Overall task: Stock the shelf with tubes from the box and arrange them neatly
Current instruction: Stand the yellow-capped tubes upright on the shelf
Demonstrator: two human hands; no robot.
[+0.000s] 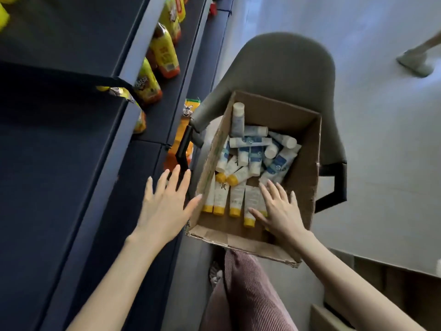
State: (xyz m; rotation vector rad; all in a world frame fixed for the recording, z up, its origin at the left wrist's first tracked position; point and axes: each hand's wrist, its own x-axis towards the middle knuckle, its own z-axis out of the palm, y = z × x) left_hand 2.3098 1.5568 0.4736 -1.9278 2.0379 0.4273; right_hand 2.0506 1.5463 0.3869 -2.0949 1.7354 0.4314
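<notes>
Hovering our right hand (279, 211) inside the cardboard box (238, 244), fingers (270, 191) spread open over yellow-capped tubes (236, 199), left hand (164, 206) open beside it, dark shelf (59, 163) alongside.

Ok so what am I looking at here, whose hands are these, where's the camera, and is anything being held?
No machine here: these are a person's two bare hands, filmed by one wide camera worn on the head, looking down. A cardboard box sits on a grey chair beside dark shelves with yellow snack bags. In it lie white tubes, some yellow-capped, some blue-labelled. The left hand is spread open just outside the box's left wall. The right hand is open inside the box, over the yellow-capped tubes. Neither grips anything.
</notes>
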